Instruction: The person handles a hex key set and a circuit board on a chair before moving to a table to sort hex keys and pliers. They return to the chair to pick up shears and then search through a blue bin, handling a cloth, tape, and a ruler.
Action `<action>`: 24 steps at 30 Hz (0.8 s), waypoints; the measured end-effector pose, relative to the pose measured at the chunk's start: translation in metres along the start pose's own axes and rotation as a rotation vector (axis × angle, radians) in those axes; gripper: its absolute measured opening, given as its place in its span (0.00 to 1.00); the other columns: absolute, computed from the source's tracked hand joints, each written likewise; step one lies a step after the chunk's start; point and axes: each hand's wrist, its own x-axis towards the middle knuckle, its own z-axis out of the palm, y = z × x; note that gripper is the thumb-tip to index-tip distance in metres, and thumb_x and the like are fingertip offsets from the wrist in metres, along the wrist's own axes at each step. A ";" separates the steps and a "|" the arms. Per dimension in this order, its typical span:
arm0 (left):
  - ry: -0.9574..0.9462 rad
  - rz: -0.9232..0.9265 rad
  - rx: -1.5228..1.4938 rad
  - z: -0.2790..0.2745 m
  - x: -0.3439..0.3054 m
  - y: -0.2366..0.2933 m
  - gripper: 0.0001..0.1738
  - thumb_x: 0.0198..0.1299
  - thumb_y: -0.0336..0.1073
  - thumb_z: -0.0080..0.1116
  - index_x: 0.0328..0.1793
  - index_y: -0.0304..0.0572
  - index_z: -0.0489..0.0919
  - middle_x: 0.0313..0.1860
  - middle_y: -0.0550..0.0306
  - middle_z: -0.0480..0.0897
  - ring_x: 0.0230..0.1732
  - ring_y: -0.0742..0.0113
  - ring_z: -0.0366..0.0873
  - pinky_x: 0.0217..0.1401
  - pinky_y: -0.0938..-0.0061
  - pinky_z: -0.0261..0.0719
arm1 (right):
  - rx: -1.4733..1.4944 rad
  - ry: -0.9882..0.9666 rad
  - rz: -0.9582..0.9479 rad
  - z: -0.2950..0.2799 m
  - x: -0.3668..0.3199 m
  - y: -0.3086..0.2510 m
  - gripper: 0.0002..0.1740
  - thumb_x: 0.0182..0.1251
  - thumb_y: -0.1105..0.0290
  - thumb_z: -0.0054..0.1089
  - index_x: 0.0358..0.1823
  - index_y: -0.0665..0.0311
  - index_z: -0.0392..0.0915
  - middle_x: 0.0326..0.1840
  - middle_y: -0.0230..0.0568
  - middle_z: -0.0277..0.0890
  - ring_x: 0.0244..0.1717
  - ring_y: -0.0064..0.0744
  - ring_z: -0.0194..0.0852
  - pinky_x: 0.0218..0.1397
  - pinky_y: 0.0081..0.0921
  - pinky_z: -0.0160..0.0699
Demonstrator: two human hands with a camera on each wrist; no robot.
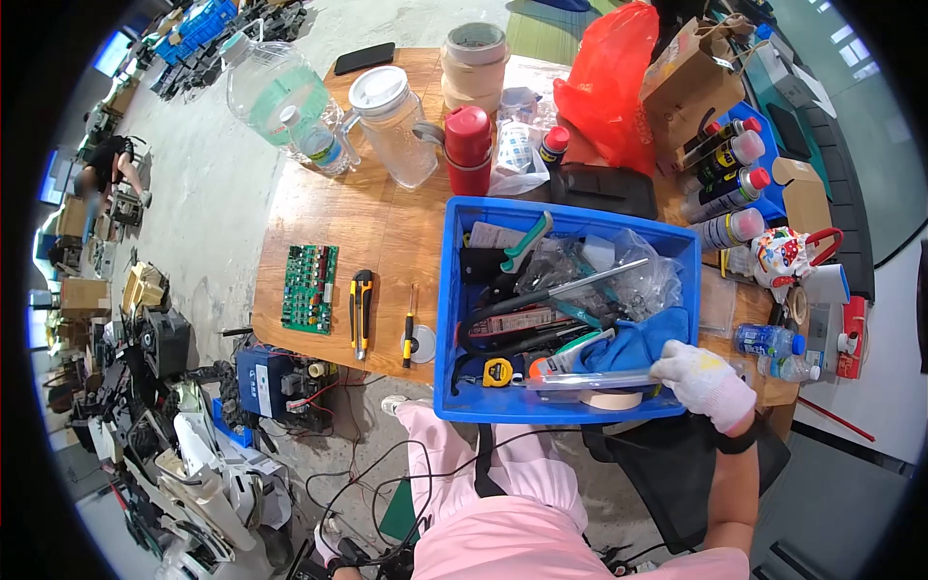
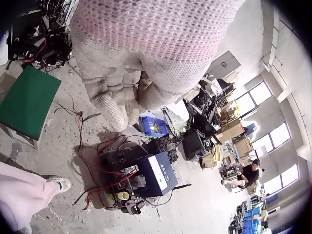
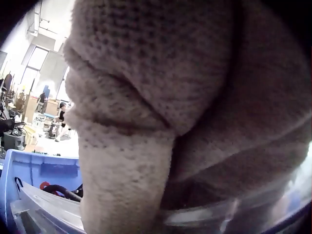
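Observation:
My right hand [image 1: 701,382], in a white knitted glove, is at the near right corner of a blue bin [image 1: 447,319]. Its fingers pinch the right end of a long clear plastic piece [image 1: 590,381], which lies across the near side of the bin above a roll of tape [image 1: 611,398]. A blue cloth [image 1: 638,343] and a yellow tape measure [image 1: 497,372] are close by. In the right wrist view the glove [image 3: 126,146] hides most of the grip. My gloved left hand [image 2: 131,73] hangs low beside my leg, fingers loosely curled and holding nothing.
Left of the bin lie a green circuit board [image 1: 309,288], a utility knife [image 1: 362,314] and a screwdriver [image 1: 410,329]. A pitcher [image 1: 394,135] and red flask [image 1: 468,150] stand behind. Spray cans [image 1: 725,193] and bottles [image 1: 768,338] are at right. Cables [image 1: 353,474] hang below.

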 end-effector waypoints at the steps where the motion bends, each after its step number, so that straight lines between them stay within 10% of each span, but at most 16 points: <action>1: -0.005 -0.001 -0.040 -0.001 0.004 -0.007 0.20 0.64 0.45 0.40 0.47 0.36 0.76 0.44 0.48 0.78 0.46 0.56 0.75 0.48 0.67 0.72 | 0.009 0.027 -0.055 0.009 0.010 0.004 0.08 0.55 0.73 0.54 0.36 0.59 0.80 0.33 0.42 0.69 0.39 0.45 0.72 0.41 0.35 0.70; 6: -0.041 0.003 -0.243 0.002 0.026 -0.034 0.20 0.64 0.44 0.39 0.48 0.35 0.75 0.44 0.48 0.77 0.46 0.57 0.74 0.49 0.67 0.72 | -0.129 0.068 -0.034 0.044 0.066 -0.004 0.11 0.52 0.72 0.54 0.38 0.59 0.77 0.41 0.44 0.69 0.50 0.46 0.68 0.49 0.41 0.68; 11: -0.062 -0.006 -0.450 0.006 0.038 -0.059 0.20 0.64 0.43 0.39 0.49 0.34 0.74 0.45 0.49 0.76 0.47 0.58 0.73 0.50 0.67 0.71 | -0.410 0.441 -0.144 0.037 0.116 -0.013 0.38 0.45 0.66 0.65 0.62 0.55 0.62 0.61 0.43 0.62 0.61 0.46 0.58 0.64 0.48 0.53; 15: -0.082 -0.006 -0.605 0.009 0.050 -0.064 0.20 0.65 0.42 0.38 0.50 0.34 0.73 0.46 0.49 0.76 0.47 0.59 0.72 0.51 0.68 0.71 | -0.444 0.246 0.039 0.039 0.149 -0.010 0.54 0.39 0.58 0.71 0.69 0.61 0.50 0.57 0.49 0.66 0.61 0.48 0.59 0.67 0.44 0.49; 24: 0.063 -0.228 -1.257 0.026 0.073 -0.067 0.13 0.60 0.38 0.50 0.43 0.35 0.73 0.38 0.54 0.77 0.39 0.63 0.74 0.45 0.73 0.76 | -0.322 0.370 -0.080 0.059 0.136 0.007 0.29 0.41 0.70 0.65 0.51 0.55 0.70 0.44 0.44 0.73 0.51 0.47 0.66 0.56 0.41 0.61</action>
